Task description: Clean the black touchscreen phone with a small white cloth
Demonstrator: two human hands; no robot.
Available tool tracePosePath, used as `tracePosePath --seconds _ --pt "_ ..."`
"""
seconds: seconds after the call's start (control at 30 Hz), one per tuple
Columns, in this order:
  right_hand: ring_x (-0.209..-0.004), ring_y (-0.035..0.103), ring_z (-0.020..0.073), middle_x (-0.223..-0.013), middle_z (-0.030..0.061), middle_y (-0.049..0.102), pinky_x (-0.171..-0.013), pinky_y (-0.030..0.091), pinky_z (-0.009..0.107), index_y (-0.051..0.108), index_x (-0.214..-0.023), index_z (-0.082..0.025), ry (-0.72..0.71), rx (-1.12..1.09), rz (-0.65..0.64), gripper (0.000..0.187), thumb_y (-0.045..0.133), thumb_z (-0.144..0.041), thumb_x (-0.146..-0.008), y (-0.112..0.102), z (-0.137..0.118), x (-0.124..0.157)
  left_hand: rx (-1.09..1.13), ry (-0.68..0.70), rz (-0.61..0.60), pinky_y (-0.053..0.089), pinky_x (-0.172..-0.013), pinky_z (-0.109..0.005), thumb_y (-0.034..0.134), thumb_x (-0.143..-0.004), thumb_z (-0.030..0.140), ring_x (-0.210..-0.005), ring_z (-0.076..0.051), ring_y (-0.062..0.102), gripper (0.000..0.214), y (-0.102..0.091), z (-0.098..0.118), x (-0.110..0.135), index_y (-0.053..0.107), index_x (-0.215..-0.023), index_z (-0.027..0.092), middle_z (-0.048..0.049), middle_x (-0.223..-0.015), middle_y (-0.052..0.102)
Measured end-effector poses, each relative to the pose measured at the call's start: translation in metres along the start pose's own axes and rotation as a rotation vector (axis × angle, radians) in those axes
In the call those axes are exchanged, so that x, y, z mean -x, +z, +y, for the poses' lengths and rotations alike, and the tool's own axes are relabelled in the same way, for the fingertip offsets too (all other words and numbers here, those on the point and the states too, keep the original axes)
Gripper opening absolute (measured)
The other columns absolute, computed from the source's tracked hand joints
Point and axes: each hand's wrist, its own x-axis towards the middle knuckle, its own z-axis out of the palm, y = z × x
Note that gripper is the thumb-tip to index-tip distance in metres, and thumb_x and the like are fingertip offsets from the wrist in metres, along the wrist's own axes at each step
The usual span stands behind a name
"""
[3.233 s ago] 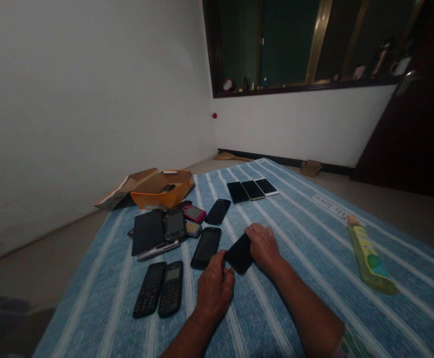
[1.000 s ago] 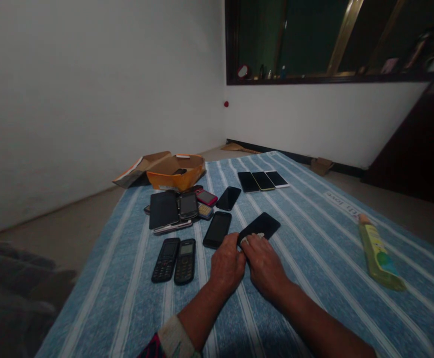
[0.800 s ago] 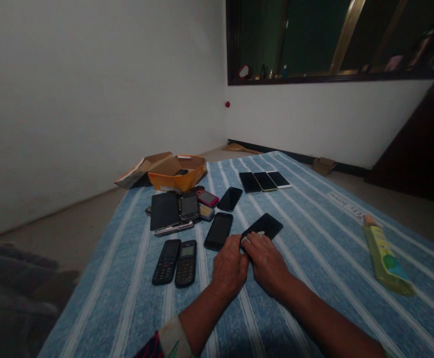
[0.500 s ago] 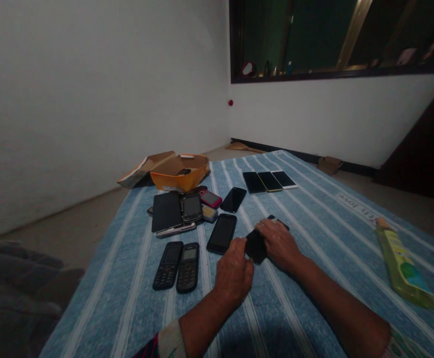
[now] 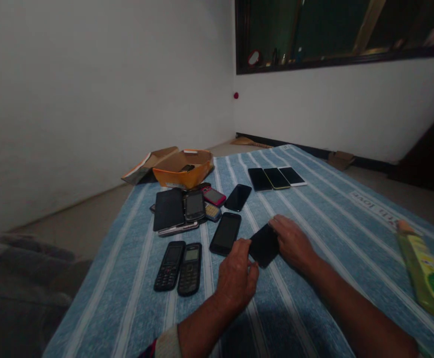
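Observation:
A black smartphone (image 5: 265,246) lies at an angle between my two hands, its dark face up. My left hand (image 5: 237,273) is closed at its left edge, fingertips bent against the side. At the upper right corner, the fingers of my right hand (image 5: 289,241) grip the same phone and cover that end. Just left of it rests another black smartphone (image 5: 226,233), close to my left fingertips. Two keypad phones, one with a dark screen (image 5: 169,266) and one with a pale screen (image 5: 189,268), lie side by side farther left.
A black smartphone (image 5: 238,197) lies behind. Three more phones (image 5: 276,178) form a row at the back. A pile of phones (image 5: 169,209) sits before an open orange box (image 5: 181,177). A bottle of yellow-green liquid (image 5: 424,273) lies right on the striped cloth (image 5: 127,298).
My right hand has drawn back toward the phone's right corner, baring more of its dark face. The left hand stays at the left edge. The whole view has shifted slightly.

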Motion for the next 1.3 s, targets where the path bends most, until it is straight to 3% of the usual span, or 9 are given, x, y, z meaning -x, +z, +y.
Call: tracePosePath --seconds 0.27,0.47,0.73,1.1,1.3 --pt "-0.116 0.052 0.0256 -0.116 0.0141 0.062 -0.100 0.043 0.045 0.059 -0.116 -0.015 -0.206 -0.082 -0.015 0.034 0.043 -0.007 -0.087 0.002 -0.047 0.017 0.018 0.003 0.033 0.052 -0.078 -0.036 0.045 -0.080 0.014 -0.076 -0.017 0.062 0.042 -0.001 0.002 0.000 0.044 -0.122 0.017 -0.0087 -0.110 0.058" --pt "-0.129 0.047 0.0269 -0.133 0.0159 0.056 -0.107 0.040 0.051 0.055 -0.127 -0.014 -0.268 -0.073 0.039 0.044 0.039 -0.004 -0.087 0.011 -0.053 0.039 0.019 0.032 0.053 0.050 -0.089 -0.041 0.044 -0.079 0.012 -0.103 -0.024 0.059 0.043 0.001 0.001 0.001 0.045 -0.122 0.016 -0.0112 -0.112 0.059" --pt "-0.130 0.048 0.0266 -0.135 0.0166 0.055 -0.106 0.043 0.050 0.056 -0.128 -0.014 -0.292 -0.054 0.068 0.046 0.037 -0.004 -0.087 0.022 -0.057 0.048 0.030 0.008 0.029 0.047 -0.098 -0.045 0.043 -0.081 0.014 -0.113 -0.026 0.057 0.044 0.002 0.002 0.003 0.044 -0.125 0.014 -0.0141 -0.120 0.058" --pt "-0.124 0.050 0.0274 -0.131 0.0147 0.057 -0.104 0.041 0.051 0.051 -0.132 -0.018 -0.231 -0.073 -0.015 0.041 0.043 -0.013 -0.091 0.025 -0.066 0.030 0.123 -0.130 0.086 0.044 -0.103 -0.046 0.041 -0.083 0.017 -0.116 -0.028 0.057 0.046 0.000 0.014 0.004 0.046 -0.128 0.008 -0.0186 -0.123 0.059" --pt "-0.095 0.058 0.0236 -0.100 0.0098 0.063 -0.092 0.046 0.044 0.063 -0.106 -0.017 -0.196 -0.099 -0.130 0.022 0.045 -0.016 -0.093 0.019 -0.073 0.012 0.157 -0.209 0.102 0.038 -0.109 -0.042 0.037 -0.086 0.016 -0.124 -0.027 0.052 0.050 -0.002 0.015 0.003 0.041 -0.134 0.004 -0.0215 -0.131 0.054"
